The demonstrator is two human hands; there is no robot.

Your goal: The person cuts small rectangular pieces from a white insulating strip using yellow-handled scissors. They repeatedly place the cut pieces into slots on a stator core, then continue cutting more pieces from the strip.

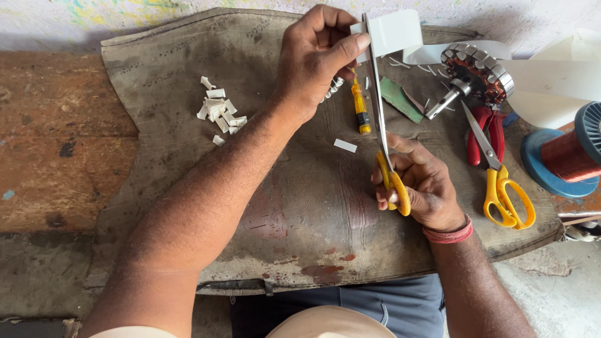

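Head-camera view: a white strip of sheet material [393, 31] is held up over the far part of a worn, stained mat [300, 206], pinched between thumb and fingers of the left hand [316, 59]. The strip is met from below by the long blades of yellow-handled scissors [382, 125], whose loops are gripped closed by the fingers of the right hand [416, 184]; a red band [449, 236] is worn on that wrist. Bare mat is left between the two forearms and toward the near edge, above a lap in blue cloth. A single cut white piece [345, 146] lies just beside the blades, and a heap of small white cut pieces [219, 112] lies well to the left. A yellow-handled screwdriver [360, 106] lies under the left hand. Farther right, the mat is crowded by a wound motor core with shaft [476, 72], red-handled pliers [485, 134], a second pair of yellow scissors [504, 191] and a blue spool of copper wire [573, 156].
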